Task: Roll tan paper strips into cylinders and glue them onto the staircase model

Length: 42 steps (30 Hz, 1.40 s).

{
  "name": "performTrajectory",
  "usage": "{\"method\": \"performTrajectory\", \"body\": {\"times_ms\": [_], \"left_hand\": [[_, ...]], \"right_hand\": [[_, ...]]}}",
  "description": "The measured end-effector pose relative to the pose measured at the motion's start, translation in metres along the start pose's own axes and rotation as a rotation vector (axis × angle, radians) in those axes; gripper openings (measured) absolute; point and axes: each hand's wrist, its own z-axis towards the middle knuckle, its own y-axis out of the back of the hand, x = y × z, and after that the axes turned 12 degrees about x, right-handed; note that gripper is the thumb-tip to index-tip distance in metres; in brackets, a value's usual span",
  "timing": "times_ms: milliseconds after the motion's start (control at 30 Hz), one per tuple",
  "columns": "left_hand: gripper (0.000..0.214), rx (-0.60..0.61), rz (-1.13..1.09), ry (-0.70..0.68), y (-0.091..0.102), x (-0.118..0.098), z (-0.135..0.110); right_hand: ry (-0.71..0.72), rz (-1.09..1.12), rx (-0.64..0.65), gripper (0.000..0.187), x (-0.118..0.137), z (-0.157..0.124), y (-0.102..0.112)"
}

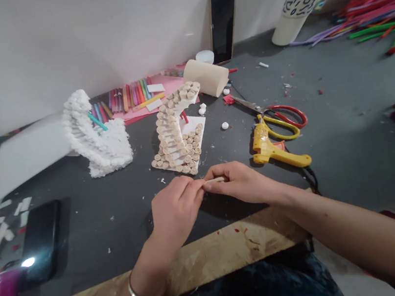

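L hand (177,208) & R hand (240,183) pinch pale roll (217,180) between them, palms down.

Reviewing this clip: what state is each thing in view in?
Left hand, pinching a small cream roll
Right hand, pinching the same roll
Scissors, lying flat, blades closed
Hot glue gun, lying on its side
Phone, leaning against the wall, screen dark
Coiled-paper staircase model, standing on its white base

Ahead of me, a paper-roll spiral staircase (173,136), plastic glue gun (266,145) and steel scissors (248,104) on its right, tufted curved model (98,143) on its left
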Motion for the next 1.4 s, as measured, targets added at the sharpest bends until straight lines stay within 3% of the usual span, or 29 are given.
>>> {"method": "performTrajectory", "body": {"times_ms": [233, 500, 967, 1400], "left_hand": [[0.011, -0.010, -0.475, 0.092, 0.0023, -0.0018, 0.0015], [0.007, -0.047, -0.811, 0.161, 0.0028, -0.0080, 0.0064], [0.007, -0.071, -0.573, 0.098, 0.0022, -0.0046, 0.0023], [0.013, 0.033, -0.807, 0.190, -0.0020, -0.0015, 0.0033]], "right_hand": [[0.053, 0.214, 0.106, 0.036, -0.0008, -0.0028, 0.0039], [0.159, 0.557, 0.282, 0.033, -0.0037, -0.0015, 0.0033], [0.077, 0.295, 0.214, 0.041, 0.0027, -0.0038, 0.0035], [0.106, 0.156, 0.157, 0.036, 0.0040, -0.0042, 0.0055]]}}
